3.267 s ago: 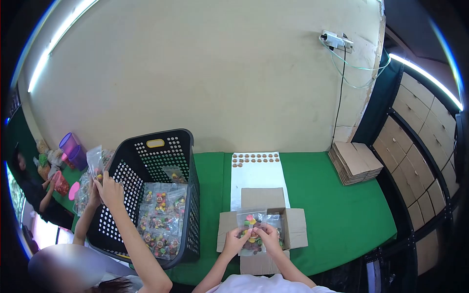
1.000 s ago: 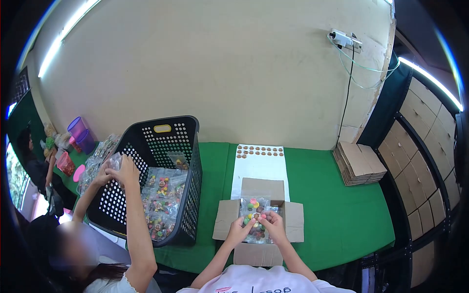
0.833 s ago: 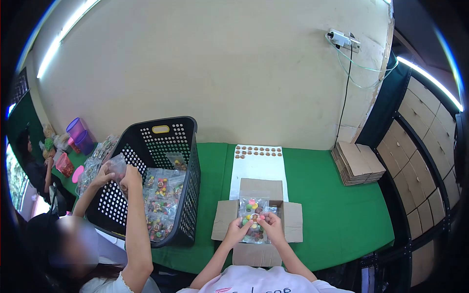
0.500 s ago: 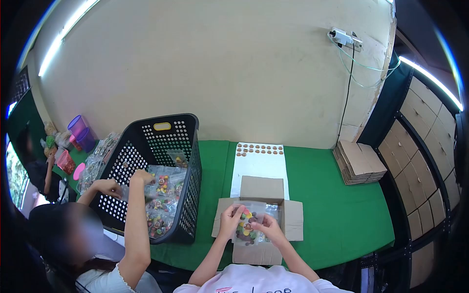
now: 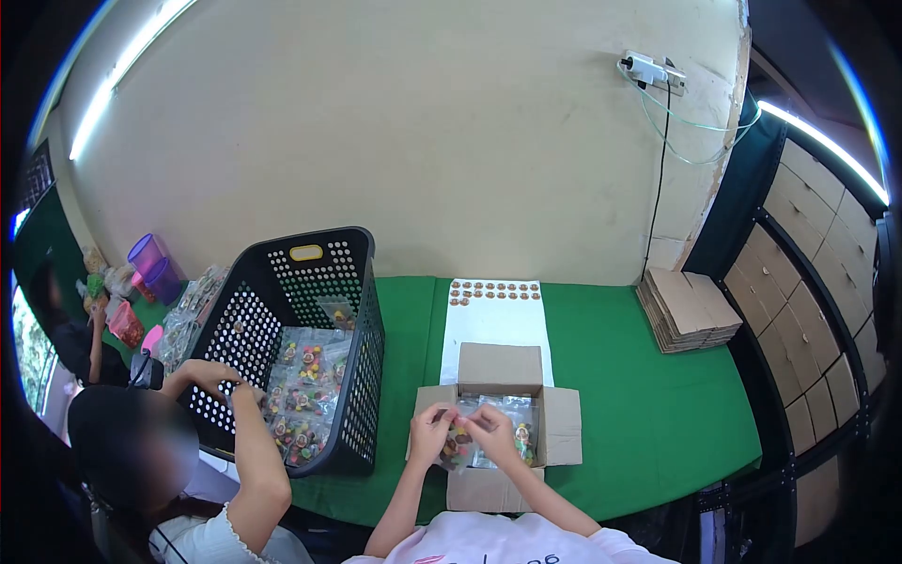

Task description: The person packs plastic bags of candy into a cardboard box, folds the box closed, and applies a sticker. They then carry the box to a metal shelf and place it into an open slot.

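Observation:
A clear plastic bag of colourful candies hangs over the left side of an open cardboard box. My left hand grips the bag by its left upper part, fingers closed. My right hand pinches its upper edge close beside the left; the fingertips partly hide the bag. Inside the box lie more clear bags with candies, partly covered by my right hand. The box's flaps are folded outward.
At left stands a black perforated basket holding several candy bags. A co-worker's hands are over its near left side. Behind the box lies a white sheet of round stickers. Flattened cardboard is stacked at right on the green cloth.
The bag has turned and shifted left, and my right hand has moved in beside the left at its top. More box contents show. The co-worker's hands have come together.

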Tool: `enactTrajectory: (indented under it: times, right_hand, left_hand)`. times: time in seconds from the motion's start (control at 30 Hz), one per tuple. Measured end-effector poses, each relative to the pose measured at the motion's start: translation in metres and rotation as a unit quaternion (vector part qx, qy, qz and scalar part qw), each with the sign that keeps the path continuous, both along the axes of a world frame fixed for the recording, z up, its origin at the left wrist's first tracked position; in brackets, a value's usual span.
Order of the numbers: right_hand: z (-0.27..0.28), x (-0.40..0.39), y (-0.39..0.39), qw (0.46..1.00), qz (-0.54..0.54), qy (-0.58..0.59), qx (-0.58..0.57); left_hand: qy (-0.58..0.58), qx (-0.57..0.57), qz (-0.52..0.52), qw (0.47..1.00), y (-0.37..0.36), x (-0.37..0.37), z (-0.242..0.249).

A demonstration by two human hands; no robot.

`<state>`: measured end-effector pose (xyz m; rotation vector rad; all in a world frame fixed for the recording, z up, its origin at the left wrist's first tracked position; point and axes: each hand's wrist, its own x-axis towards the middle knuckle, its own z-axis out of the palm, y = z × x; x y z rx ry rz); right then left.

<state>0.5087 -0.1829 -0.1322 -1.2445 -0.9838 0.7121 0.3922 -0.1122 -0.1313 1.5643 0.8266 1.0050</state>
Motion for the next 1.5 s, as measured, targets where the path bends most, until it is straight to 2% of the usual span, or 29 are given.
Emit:
enactTrajectory:
  times: [0.07, 0.1, 0.2, 0.23, 0.33, 0.53, 0.63, 0.73, 0.77, 0.87, 0.9, 1.0, 1.03, 1.13, 1.23, 1.27, 1.33, 1.37, 1.5]
  right_hand:
    - [0.016, -0.011, -0.002, 0.990, -0.044, -0.136, -0.016]
    - [0.018, -0.016, 0.001, 0.990, -0.054, -0.126, 0.025]
    - [0.032, -0.027, 0.003, 0.989, -0.034, -0.138, 0.033]
    - [0.036, -0.032, 0.003, 0.992, -0.014, -0.123, 0.032]
    - [0.035, -0.034, 0.004, 0.992, -0.004, -0.119, 0.031]
    - [0.029, -0.034, -0.005, 0.994, 0.018, -0.108, 0.021]
    - [-0.006, -0.026, -0.006, 1.000, 0.014, 0.021, -0.016]
    - [-0.008, -0.004, -0.013, 0.997, -0.044, 0.053, -0.040]
    - [-0.013, 0.003, -0.012, 0.993, -0.055, 0.083, -0.059]
    - [0.000, 0.006, -0.013, 0.985, -0.054, 0.158, -0.053]
    - [0.014, 0.002, -0.015, 0.986, -0.040, 0.160, -0.037]
    - [0.003, 0.003, -0.011, 0.998, -0.042, 0.034, -0.030]
    - [0.007, 0.007, -0.012, 0.989, -0.050, -0.136, 0.004]
    - [0.033, 0.003, -0.008, 0.932, -0.211, -0.291, 0.045]
    - [0.053, 0.014, -0.008, 0.886, -0.176, -0.428, 0.020]
    - [0.046, 0.017, -0.007, 0.913, -0.114, -0.391, 0.003]
    - [0.035, 0.020, -0.003, 0.951, 0.012, -0.308, -0.030]
    - [0.032, 0.014, -0.001, 0.943, -0.015, -0.333, 0.003]
    - [0.040, -0.002, 0.003, 0.950, -0.032, -0.309, -0.018]
  left_hand:
    - [-0.021, -0.013, 0.017, 1.000, 0.002, -0.006, 0.000]
    - [-0.036, -0.002, 0.034, 0.999, 0.003, -0.007, 0.003]
    - [-0.018, -0.069, 0.108, 0.992, 0.003, -0.012, 0.033]
    - [-0.038, -0.017, 0.118, 0.992, 0.007, -0.011, 0.036]
    - [-0.031, 0.024, 0.135, 0.990, 0.017, -0.014, 0.030]
    - [-0.014, 0.001, 0.145, 0.989, 0.023, -0.011, 0.011]
    - [0.015, -0.093, 0.098, 0.991, 0.012, -0.009, 0.020]
    - [-0.004, 0.173, 0.109, 0.979, 0.011, 0.000, 0.005]
    - [-0.002, 0.113, 0.038, 0.993, 0.007, -0.003, 0.001]
    - [0.054, 0.243, -0.047, 0.967, -0.012, 0.004, 0.009]
    - [0.053, 0.194, -0.073, 0.977, -0.018, 0.007, 0.017]
    - [0.073, 0.228, -0.053, 0.970, -0.010, 0.014, 0.001]
    - [-0.009, 0.135, -0.040, 0.990, -0.010, 0.015, -0.001]
    - [0.056, -0.035, -0.015, 0.998, -0.010, 0.006, 0.022]
    - [0.044, -0.003, -0.050, 0.998, -0.009, 0.003, 0.028]
    - [0.051, 0.016, -0.058, 0.997, -0.007, 0.002, 0.026]
    - [0.129, 0.131, -0.016, 0.983, 0.002, 0.000, 0.022]
    - [0.165, 0.188, 0.005, 0.968, 0.007, 0.000, 0.019]
    - [0.097, 0.108, 0.046, 0.988, 0.020, 0.000, 0.000]
